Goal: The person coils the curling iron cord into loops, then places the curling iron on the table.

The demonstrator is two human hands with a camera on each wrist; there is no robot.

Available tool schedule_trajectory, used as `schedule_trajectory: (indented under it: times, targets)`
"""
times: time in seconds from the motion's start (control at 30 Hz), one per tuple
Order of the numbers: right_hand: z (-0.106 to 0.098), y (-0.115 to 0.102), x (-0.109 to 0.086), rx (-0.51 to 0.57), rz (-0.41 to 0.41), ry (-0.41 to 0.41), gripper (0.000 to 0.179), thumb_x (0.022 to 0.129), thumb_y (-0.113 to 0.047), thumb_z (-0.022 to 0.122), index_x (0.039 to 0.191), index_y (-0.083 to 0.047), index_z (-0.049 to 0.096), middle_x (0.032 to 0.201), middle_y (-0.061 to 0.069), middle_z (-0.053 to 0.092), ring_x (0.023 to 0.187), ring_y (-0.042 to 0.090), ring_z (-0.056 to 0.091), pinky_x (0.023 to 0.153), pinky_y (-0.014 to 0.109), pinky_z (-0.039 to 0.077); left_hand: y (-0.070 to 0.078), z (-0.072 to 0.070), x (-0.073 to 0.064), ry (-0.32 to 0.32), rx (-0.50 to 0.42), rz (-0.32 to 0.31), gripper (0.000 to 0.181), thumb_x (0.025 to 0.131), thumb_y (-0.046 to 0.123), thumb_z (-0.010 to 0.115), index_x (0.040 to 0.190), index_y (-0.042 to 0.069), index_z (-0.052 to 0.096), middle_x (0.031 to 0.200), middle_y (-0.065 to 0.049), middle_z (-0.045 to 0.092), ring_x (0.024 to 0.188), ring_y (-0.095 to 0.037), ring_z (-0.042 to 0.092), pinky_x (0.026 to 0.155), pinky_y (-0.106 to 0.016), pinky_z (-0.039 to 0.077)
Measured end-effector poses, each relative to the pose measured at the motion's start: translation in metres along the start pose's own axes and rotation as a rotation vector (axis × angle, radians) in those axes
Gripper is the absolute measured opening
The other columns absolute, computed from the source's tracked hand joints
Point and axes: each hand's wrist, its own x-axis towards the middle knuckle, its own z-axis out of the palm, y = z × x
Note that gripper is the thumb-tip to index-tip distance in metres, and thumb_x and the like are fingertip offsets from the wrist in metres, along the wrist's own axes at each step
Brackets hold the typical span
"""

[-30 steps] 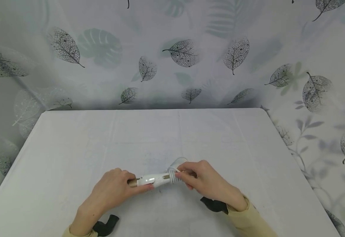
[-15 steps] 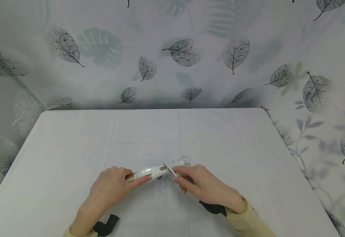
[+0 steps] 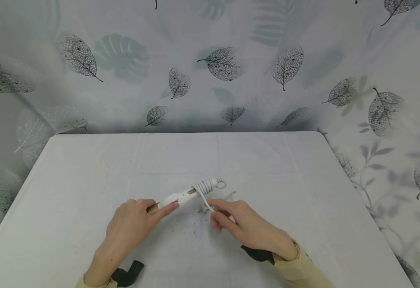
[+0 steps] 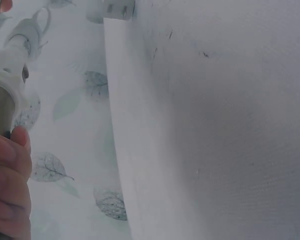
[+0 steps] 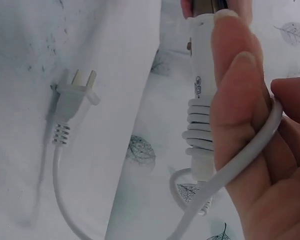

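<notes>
A curling iron [image 3: 183,195] with a white handle and a gold-brown barrel slants above the white table. My left hand [image 3: 128,224] grips it by the barrel; in the left wrist view, curled fingers [image 4: 7,175] lie round the barrel. White cord [image 5: 197,127] is wound in several turns about the handle, with a small loop at its end. My right hand [image 3: 247,224] pinches a loose stretch of this cord between thumb and fingers, beside the handle. The two-pin plug [image 5: 72,102] hangs on the cord's free end, seen in the right wrist view.
The white table [image 3: 181,156] spreads out beyond both hands. Leaf-patterned cloth [image 3: 253,96] stands behind it and along its sides. Black curved pieces [image 3: 128,274] sit by both wrists. Small dark marks [image 4: 205,54] dot the tabletop.
The handle end of the curling iron has swung up and away, so it tilts more. My right hand has drawn the cord from the handle's far end round to its near side.
</notes>
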Motion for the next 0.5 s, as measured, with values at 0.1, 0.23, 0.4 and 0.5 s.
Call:
schedule_trajectory:
  times: [0.1, 0.23, 0.4, 0.5]
  targets:
    - [0.0016, 0.0013, 0.0004, -0.043, -0.039, 0.06, 0.016, 0.107, -0.018, 0.048, 0.114, -0.014, 0.062, 0.083, -0.006, 0.063, 0.074, 0.003, 0.056, 0.067, 0.021, 0.049, -0.0001, -0.0001, 0.0007, 0.001, -0.017, -0.01, 0.064, 0.087, 0.071, 0.058, 0.055, 0.017, 0.049, 0.054, 0.007, 0.027, 0.048, -0.01, 0.032, 0.047, -0.026, 0.027]
    - [0.0044, 0.0028, 0.0011, -0.111, -0.104, 0.115, 0.011, 0.105, -0.014, 0.053, 0.106, -0.014, 0.064, 0.08, -0.007, 0.063, 0.073, 0.0, 0.054, 0.067, 0.02, 0.049, 0.0016, -0.0012, 0.0008, -0.018, -0.046, -0.047, 0.068, 0.087, 0.077, 0.051, 0.056, 0.016, 0.049, 0.053, 0.005, 0.033, 0.048, -0.012, 0.036, 0.047, -0.027, 0.028]
    - [0.0059, 0.0044, 0.0024, -0.162, -0.182, 0.118, 0.011, 0.103, -0.01, 0.056, 0.109, -0.012, 0.065, 0.079, -0.008, 0.065, 0.073, 0.0, 0.056, 0.069, 0.018, 0.049, 0.0041, -0.0034, -0.0007, -0.028, -0.083, -0.076, 0.069, 0.089, 0.077, 0.048, 0.057, 0.015, 0.048, 0.053, 0.004, 0.033, 0.048, -0.012, 0.036, 0.048, -0.027, 0.027]
    - [0.0044, 0.0058, 0.0015, -0.185, -0.198, 0.106, 0.017, 0.102, -0.008, 0.056, 0.115, -0.01, 0.066, 0.086, -0.007, 0.07, 0.079, 0.002, 0.061, 0.074, 0.02, 0.05, 0.0048, -0.0055, -0.0014, -0.022, -0.119, -0.091, 0.068, 0.09, 0.075, 0.049, 0.057, 0.015, 0.047, 0.054, 0.005, 0.032, 0.049, -0.012, 0.036, 0.048, -0.026, 0.027]
